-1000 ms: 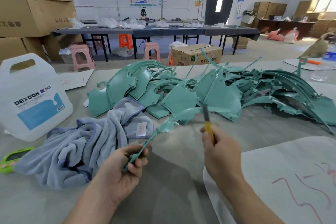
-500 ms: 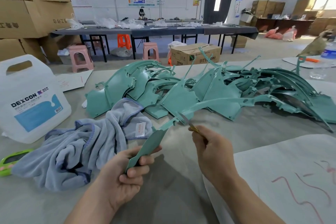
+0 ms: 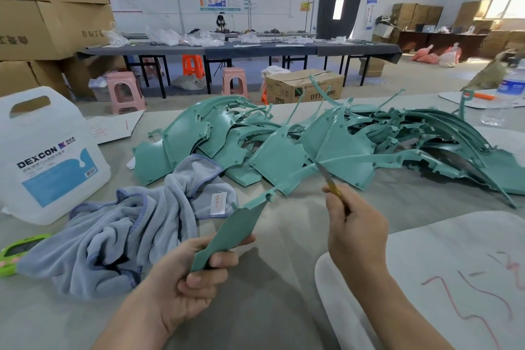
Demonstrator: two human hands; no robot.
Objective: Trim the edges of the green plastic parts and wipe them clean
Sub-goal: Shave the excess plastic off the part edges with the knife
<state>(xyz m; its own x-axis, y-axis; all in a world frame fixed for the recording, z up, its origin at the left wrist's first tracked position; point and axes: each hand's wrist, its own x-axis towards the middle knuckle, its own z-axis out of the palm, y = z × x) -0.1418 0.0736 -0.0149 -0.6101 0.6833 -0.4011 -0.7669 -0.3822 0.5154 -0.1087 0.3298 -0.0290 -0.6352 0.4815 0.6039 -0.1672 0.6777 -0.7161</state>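
My left hand grips the flat near end of a long curved green plastic part, which arcs up and to the right over the table. My right hand holds a small knife with a yellow handle. The blade tip touches the part's upper edge near the middle of the arc. Behind lies a pile of green plastic parts, spread across the table. A grey-blue cloth is crumpled to the left of my left hand.
A white DEXCON jug stands at the left, a green device near the left edge. White paper with red scribbles lies at the right. A water bottle stands far right. Cardboard boxes, stools and tables fill the room behind.
My left hand turned the part so its flat face shows and its far end swung right. The knife tilted from upright to leaning left, and moved right along the part's edge.
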